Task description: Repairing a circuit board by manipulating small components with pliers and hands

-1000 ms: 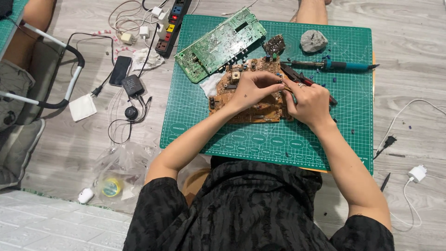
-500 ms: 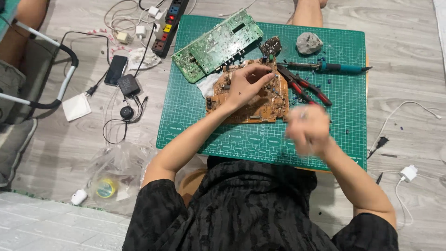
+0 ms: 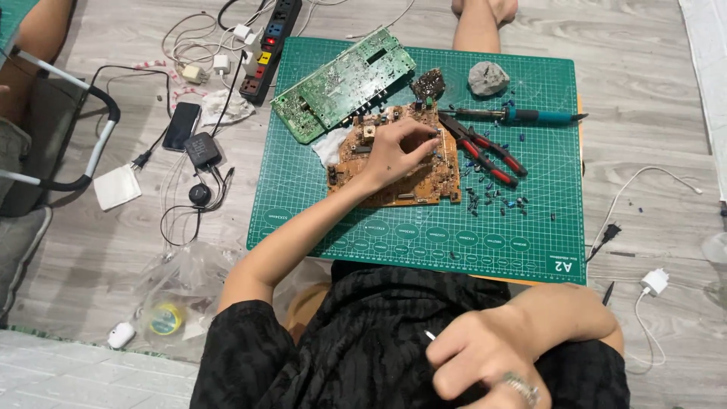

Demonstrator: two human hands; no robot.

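On the green mat [image 3: 363, 227], near its far edge, the left hand [image 3: 394, 151] rests fingers-down on the brown board [image 3: 409, 185], not clearly gripping it. Right hand [image 3: 485, 360], back at the lap, pinches a thin metal piece [image 3: 429, 335]. Pliers [image 3: 485, 155] lie just beside the board.

Home floor repair spot: cutting mat [image 3: 363, 220], circuit boards [image 3: 344, 83], soldering iron [image 3: 522, 115]
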